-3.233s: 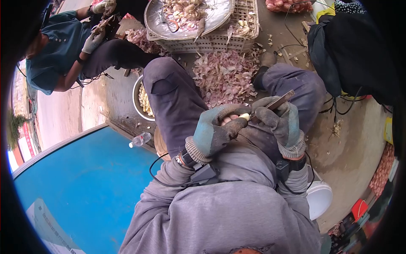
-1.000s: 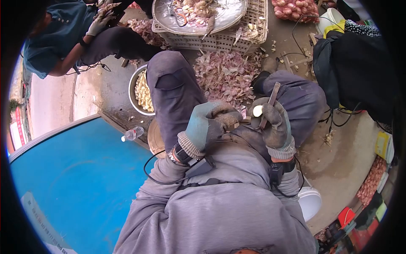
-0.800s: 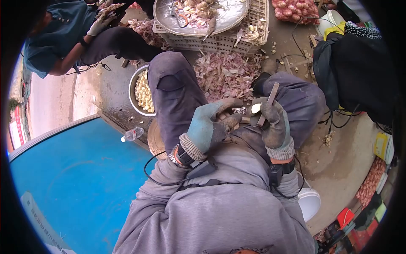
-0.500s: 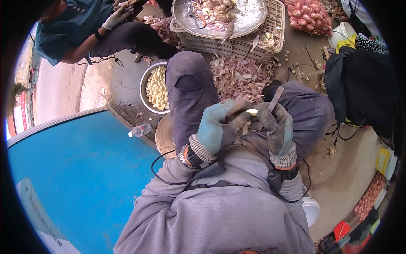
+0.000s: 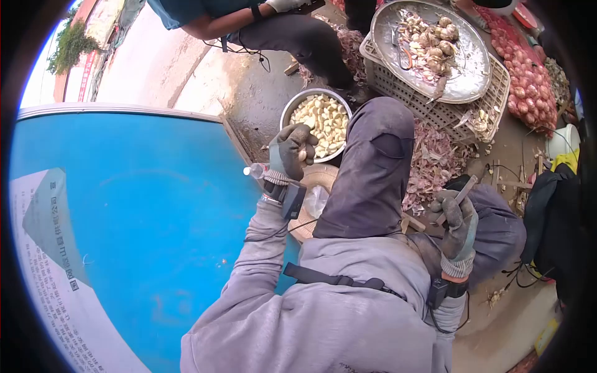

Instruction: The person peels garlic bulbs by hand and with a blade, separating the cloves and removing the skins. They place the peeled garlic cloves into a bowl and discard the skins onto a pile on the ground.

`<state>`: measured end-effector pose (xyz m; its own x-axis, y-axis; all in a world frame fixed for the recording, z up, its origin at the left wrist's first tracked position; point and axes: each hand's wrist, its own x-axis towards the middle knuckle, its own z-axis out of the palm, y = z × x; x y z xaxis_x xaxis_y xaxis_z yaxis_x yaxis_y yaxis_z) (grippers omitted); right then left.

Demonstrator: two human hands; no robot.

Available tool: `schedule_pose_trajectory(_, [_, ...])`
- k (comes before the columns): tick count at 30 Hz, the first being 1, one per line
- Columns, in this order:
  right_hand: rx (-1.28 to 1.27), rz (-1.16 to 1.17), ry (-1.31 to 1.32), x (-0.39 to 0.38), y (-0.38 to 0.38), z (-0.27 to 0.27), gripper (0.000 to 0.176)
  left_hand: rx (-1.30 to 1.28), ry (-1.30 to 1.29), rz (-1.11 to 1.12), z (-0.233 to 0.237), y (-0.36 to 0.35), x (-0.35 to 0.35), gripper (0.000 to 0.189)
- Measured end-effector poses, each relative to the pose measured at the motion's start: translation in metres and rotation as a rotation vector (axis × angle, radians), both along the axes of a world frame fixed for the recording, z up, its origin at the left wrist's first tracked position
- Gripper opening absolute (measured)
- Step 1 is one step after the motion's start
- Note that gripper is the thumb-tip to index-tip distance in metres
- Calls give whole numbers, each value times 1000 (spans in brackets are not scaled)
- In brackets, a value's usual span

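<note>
Both my hands wear grey-and-blue work gloves. My left hand is at the near left rim of a metal bowl of peeled garlic cloves. Its fingers are curled together; what they hold, if anything, I cannot make out. Over my right thigh, my right hand is closed around a narrow knife-like tool, which slants up to the right. A round woven-looking stool with a clear plastic bag on it stands below the bowl, partly behind my leg.
A round metal tray of garlic bulbs rests on a plastic crate. Garlic skins lie beneath. Net sacks of garlic stand at right. A blue board fills the left; a co-worker's leg is beyond.
My left hand has moved away from my right, over to the bowl; a pale clove was between the two hands before. My right hand keeps the tool. The view has shifted left.
</note>
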<state>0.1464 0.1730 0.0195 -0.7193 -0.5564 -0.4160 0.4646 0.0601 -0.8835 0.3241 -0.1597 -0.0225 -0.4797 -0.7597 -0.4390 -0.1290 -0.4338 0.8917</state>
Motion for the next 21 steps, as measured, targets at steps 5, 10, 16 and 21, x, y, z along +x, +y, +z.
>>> schedule_pose_trajectory(5, [60,21,34,0,-2,-4,29,154,-182,85,-102,-28,51,32])
schedule_pose_trajectory(10, [127,-32,37,2,2,-8,32,222,-240,109,-122,-46,52,37])
schedule_pose_trajectory(16, [140,-38,51,5,-1,-13,34,268,-12,131,-95,-56,38,41])
schedule_pose_trajectory(21, [130,12,66,6,-8,-13,35,691,520,99,-37,-32,8,51])
